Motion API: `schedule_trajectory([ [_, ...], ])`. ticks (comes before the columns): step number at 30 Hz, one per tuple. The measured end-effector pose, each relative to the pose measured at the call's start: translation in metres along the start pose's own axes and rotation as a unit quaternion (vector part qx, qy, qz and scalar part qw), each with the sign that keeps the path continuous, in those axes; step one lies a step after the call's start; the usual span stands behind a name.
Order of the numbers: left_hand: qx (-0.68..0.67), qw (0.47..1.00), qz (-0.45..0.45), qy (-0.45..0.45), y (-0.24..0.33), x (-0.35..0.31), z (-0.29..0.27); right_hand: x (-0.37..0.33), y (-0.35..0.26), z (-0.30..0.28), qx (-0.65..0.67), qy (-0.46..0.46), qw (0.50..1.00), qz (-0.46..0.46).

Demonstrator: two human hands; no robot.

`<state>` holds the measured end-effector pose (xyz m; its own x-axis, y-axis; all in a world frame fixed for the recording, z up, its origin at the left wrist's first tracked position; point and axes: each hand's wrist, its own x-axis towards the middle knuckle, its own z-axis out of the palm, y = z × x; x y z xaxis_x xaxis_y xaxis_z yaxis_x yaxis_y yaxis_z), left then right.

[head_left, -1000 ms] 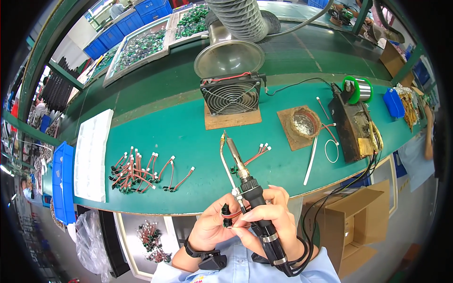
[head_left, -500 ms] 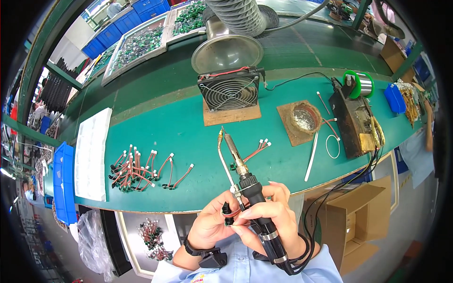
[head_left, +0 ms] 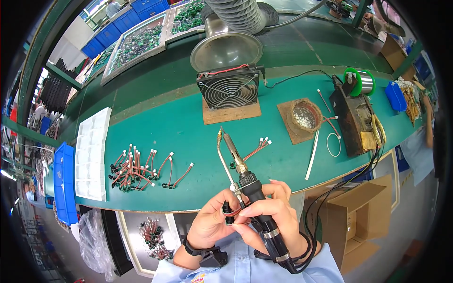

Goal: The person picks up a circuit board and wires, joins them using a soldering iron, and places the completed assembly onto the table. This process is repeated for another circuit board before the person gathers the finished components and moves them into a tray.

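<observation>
In the head view, at the lower middle, the left hand point(head_left: 207, 226) pinches a small black part point(head_left: 226, 206) with red wires point(head_left: 231, 213). The right hand point(head_left: 276, 214) wraps around the soldering iron point(head_left: 253, 191), fingertips by the wires. It seems best to hold the part still and keep the metal tip point(head_left: 228, 141) away from fingers.

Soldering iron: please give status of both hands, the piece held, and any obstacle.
Right hand gripping soldering iron. Left hand pinching small black part with reddish wire. Fan beyond iron's tip; no obstruction seen.
</observation>
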<state>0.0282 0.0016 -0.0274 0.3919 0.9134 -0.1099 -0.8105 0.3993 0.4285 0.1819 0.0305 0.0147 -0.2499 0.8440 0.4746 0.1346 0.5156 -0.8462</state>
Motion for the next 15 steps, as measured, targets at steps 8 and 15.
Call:
schedule_trajectory([
  [8,0.033,0.999,0.007,0.015,-0.0005,0.0000,0.0003,0.0009,0.0013,-0.0022,0.002,-0.010,1.000,0.005],
  [15,0.042,0.999,0.008,0.022,-0.0009,-0.0006,0.0006,0.0015,0.0025,-0.0035,-0.002,-0.026,1.000,-0.001],
])
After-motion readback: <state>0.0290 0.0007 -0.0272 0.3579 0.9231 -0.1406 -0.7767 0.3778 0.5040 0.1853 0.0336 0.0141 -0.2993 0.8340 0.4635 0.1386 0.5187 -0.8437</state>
